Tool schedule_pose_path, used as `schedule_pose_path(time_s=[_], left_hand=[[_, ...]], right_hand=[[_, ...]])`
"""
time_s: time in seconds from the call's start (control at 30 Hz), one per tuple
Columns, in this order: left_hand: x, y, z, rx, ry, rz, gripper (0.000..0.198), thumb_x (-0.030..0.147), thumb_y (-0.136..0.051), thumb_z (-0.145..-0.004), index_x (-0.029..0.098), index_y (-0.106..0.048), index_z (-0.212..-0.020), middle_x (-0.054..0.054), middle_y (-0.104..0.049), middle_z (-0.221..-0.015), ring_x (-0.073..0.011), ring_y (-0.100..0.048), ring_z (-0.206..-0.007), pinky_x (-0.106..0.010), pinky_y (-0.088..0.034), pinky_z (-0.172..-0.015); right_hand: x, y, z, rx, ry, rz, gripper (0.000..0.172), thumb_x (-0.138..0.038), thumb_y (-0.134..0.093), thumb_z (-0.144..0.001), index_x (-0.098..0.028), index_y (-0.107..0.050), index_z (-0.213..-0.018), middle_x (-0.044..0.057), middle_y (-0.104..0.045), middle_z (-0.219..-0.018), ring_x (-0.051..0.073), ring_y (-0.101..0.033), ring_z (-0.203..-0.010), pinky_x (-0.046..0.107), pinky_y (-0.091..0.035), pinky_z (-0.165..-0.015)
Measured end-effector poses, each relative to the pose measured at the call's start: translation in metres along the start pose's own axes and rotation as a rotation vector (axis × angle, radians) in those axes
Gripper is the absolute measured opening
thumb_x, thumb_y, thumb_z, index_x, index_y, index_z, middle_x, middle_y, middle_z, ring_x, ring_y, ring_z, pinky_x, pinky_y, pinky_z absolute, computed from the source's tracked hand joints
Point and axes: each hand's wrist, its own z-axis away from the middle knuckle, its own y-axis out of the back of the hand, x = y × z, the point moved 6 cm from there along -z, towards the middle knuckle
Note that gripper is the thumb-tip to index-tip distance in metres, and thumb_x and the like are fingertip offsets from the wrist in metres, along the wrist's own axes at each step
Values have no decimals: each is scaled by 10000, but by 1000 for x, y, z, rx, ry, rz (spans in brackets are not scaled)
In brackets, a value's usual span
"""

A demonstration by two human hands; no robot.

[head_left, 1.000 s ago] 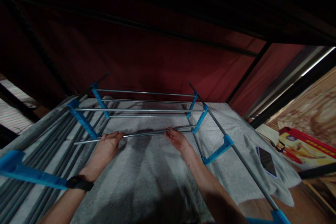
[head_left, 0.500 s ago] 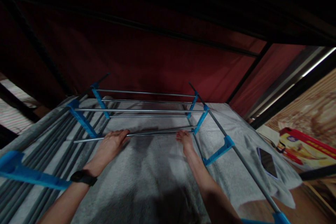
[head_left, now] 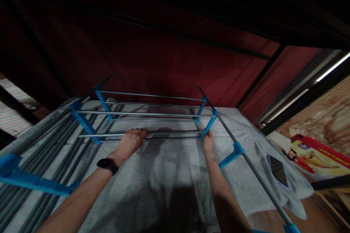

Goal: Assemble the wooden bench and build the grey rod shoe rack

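A rack of thin metal rods and blue plastic brackets lies on a grey cloth. My left hand (head_left: 133,141) is closed over a loose metal rod (head_left: 175,133). That rod's left end sticks out past the left blue bracket (head_left: 86,125), and its right end meets the lower part of the right blue bracket (head_left: 210,123). My right hand (head_left: 208,142) grips this right bracket near its lower end; its fingertips are partly hidden. Just behind the hands, another crossbar (head_left: 147,114) spans the upper ends of both brackets. A dark watch (head_left: 108,165) is on my left wrist.
Several loose grey tubes (head_left: 51,153) lie along the left side. Nearer blue brackets (head_left: 35,182) stand out at left and right (head_left: 232,155). On the grey cloth (head_left: 153,182) at right rests a phone (head_left: 278,170), beside a red and yellow package (head_left: 319,154). A dark red wall stands behind.
My left hand has moved right and slightly up with the rod, whose left end has risen. My right hand has shifted right from the rod's right end onto the bracket.
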Motion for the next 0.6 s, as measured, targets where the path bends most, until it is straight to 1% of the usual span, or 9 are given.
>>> schedule_pose_path(time_s=[0.13,0.33,0.47,0.53,0.6], left_hand=[[-2,-2,-3,-34,-11,-17,335,227,-332,-980,171,-646,-1082,-127,-692,-988,-243,-651,-917,-354,-464,-801],[-10,-12,-6,-98,32,54,382,298,-323,-992,191,-644,-1170,-115,-720,-976,-218,-669,-822,-314,-457,-708],[-13,-12,-12,-92,1,42,420,351,-298,-1016,180,-643,-1183,-107,-731,-1005,-238,-673,-842,-329,-441,-717],[-14,-11,-15,-88,-3,48,413,346,-302,-1017,178,-644,-1178,-108,-733,-1001,-248,-676,-853,-339,-439,-725],[-12,-9,-16,-94,15,50,381,331,-328,-1010,183,-653,-1141,-110,-732,-981,-240,-679,-836,-337,-445,-728]], right_hand=[[1,2,2,-35,19,20,365,-256,-444,-618,-204,-647,-916,50,-691,-1003,182,-568,-941,336,-395,-960],[1,5,3,-38,33,4,367,-274,-452,-641,-197,-659,-934,54,-697,-1010,179,-565,-937,313,-405,-934],[1,4,4,-31,30,67,384,-279,-434,-635,-199,-654,-939,46,-695,-978,169,-568,-884,308,-420,-892],[-1,4,3,-22,21,115,380,-287,-427,-631,-199,-650,-926,45,-693,-944,172,-568,-859,312,-427,-871],[-5,5,3,-35,20,125,371,-298,-431,-623,-198,-644,-908,51,-689,-912,186,-566,-852,323,-432,-859]])
